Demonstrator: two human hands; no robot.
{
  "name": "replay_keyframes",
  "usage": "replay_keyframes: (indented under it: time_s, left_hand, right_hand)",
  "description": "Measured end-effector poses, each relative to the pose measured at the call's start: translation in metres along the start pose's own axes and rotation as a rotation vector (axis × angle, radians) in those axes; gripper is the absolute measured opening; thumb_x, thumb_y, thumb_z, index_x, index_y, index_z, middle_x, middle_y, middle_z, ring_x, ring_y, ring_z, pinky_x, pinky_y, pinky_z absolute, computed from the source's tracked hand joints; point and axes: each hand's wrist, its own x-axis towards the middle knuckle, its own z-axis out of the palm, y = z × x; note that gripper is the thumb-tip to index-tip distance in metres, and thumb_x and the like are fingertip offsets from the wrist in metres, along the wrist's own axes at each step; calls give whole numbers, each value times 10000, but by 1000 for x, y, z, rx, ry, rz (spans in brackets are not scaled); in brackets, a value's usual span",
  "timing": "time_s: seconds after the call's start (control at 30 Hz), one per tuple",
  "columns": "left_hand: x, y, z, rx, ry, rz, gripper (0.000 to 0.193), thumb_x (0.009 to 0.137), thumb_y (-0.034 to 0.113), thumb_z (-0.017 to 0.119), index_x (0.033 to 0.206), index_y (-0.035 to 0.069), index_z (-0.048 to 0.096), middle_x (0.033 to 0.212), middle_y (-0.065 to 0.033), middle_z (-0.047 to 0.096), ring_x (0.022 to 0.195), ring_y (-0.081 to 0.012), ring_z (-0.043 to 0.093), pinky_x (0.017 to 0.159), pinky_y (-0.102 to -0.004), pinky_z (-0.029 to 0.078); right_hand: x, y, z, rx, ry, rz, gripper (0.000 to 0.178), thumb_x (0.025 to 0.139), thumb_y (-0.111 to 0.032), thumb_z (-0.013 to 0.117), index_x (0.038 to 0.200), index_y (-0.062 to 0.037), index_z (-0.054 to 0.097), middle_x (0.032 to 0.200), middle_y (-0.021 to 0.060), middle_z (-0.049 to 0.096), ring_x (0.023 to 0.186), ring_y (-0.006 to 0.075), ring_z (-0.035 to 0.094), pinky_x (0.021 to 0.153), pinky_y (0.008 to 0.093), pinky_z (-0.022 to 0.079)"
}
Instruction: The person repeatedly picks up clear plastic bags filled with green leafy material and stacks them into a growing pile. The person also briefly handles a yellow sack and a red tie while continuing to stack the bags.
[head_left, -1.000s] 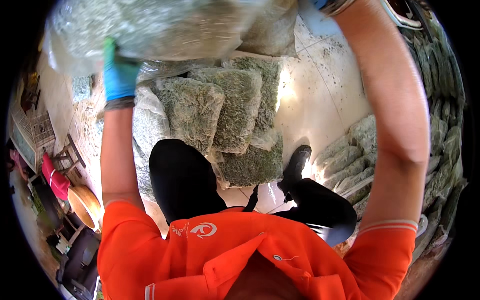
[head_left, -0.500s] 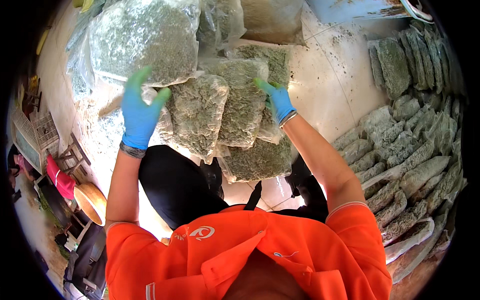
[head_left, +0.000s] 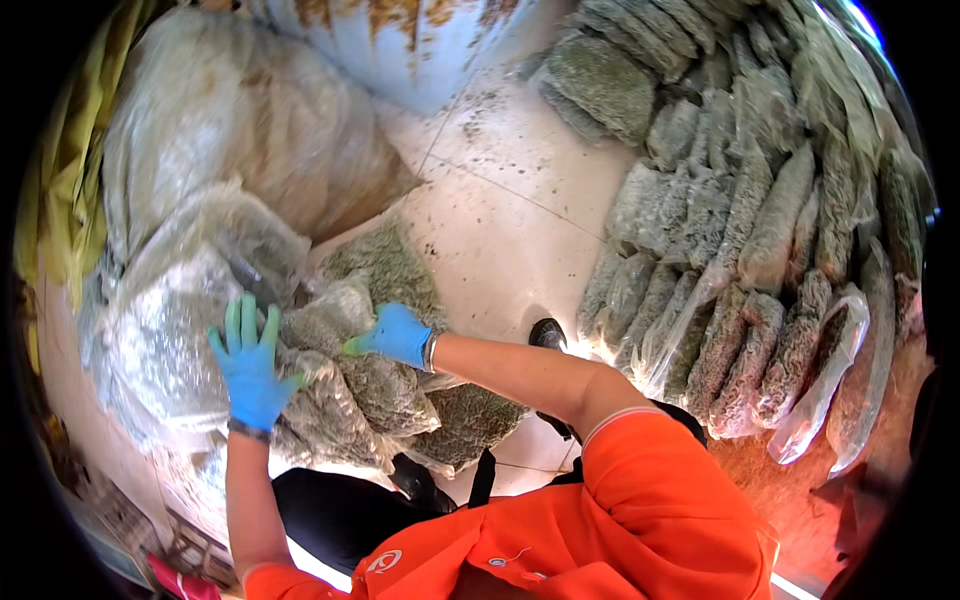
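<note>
My left hand (head_left: 248,375), in a blue glove with green-stained fingertips, lies with fingers spread against a large clear plastic bag (head_left: 165,350) of grey-green dried plant material. My right hand (head_left: 398,336), gloved the same way, grips the side of a smaller flat bag (head_left: 325,318) of the same stuff, which looks tilted and crumpled between my hands. Its fingers are partly hidden by the bag. Beneath and in front lie more packed bags, one next to my left wrist (head_left: 335,415) and a darker one (head_left: 468,425) near my feet.
A big cloudy plastic sack (head_left: 250,110) stands at the far left, beside yellow cloth (head_left: 75,170). Behind it is a rust-stained pale blue container (head_left: 420,50). Rows of packed bags (head_left: 740,240) fill the right side. Green crumbs lie on the tiled floor (head_left: 500,230).
My view has swung to the right, showing more of the stacked rows. The flat bag by my right hand now looks tilted and bunched, and my left hand has its fingers spread wider.
</note>
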Motion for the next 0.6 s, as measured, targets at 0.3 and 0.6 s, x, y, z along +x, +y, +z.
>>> replay_keyframes:
  time_s: [0.3, 0.6]
  left_hand:
    - [12, 14, 16, 164, -130, 18, 927, 533, 367, 810, 1326, 78, 426, 1505, -177, 149, 1392, -365, 107, 1061, -640, 51]
    - [20, 34, 46, 498, -365, 211, 673, 806, 244, 532, 1414, 66, 303, 1463, -203, 253, 1374, -417, 130, 1052, -677, 34]
  right_hand:
    - [-48, -44, -228, -5, 316, 107, 643, 608, -451, 831, 881, 74, 579, 816, 132, 612, 734, 181, 594, 606, 282, 497]
    - [-20, 5, -452, 1095, 1071, -583, 326, 802, -209, 702, 1056, -21, 625, 1037, 107, 636, 977, 240, 594, 825, 375, 502]
